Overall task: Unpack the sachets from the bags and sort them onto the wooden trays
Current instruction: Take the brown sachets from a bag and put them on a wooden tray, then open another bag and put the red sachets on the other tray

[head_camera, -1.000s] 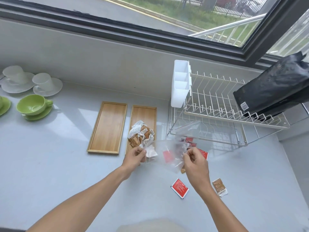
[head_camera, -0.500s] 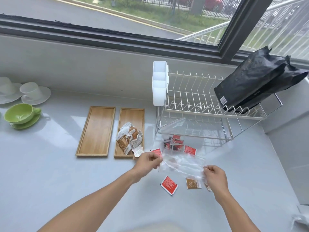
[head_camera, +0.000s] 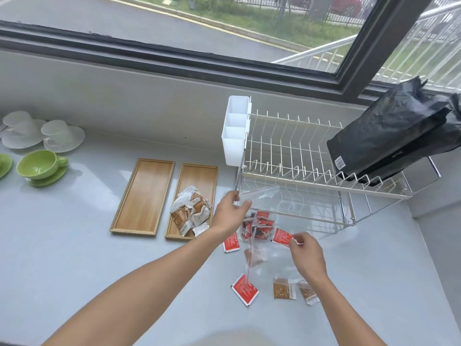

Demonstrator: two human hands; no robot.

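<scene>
Two wooden trays lie side by side. The left tray (head_camera: 142, 196) is bare, and the right tray (head_camera: 198, 174) carries a pile of brown-and-white sachets (head_camera: 190, 212). My left hand (head_camera: 230, 212) grips the top corner of a clear plastic bag (head_camera: 264, 199) holding several red sachets (head_camera: 258, 226), next to the rack's foot. My right hand (head_camera: 308, 255) pinches clear plastic beside a red sachet (head_camera: 282, 237). An empty clear bag (head_camera: 267, 260) lies flat on the counter over a brown sachet. Loose red sachets (head_camera: 244, 289) and brown sachets (head_camera: 283, 288) lie nearby.
A white wire dish rack (head_camera: 299, 171) with a white caddy (head_camera: 235, 131) stands right behind the bag. Black foil bags (head_camera: 389, 136) lean on the rack. A green cup on a saucer (head_camera: 40, 166) and white cups (head_camera: 62, 136) sit far left.
My left hand left the flat empty bag and moved up to grip the bag of red sachets by the rack. The empty bag now lies on the counter. My right hand moved up and left.
</scene>
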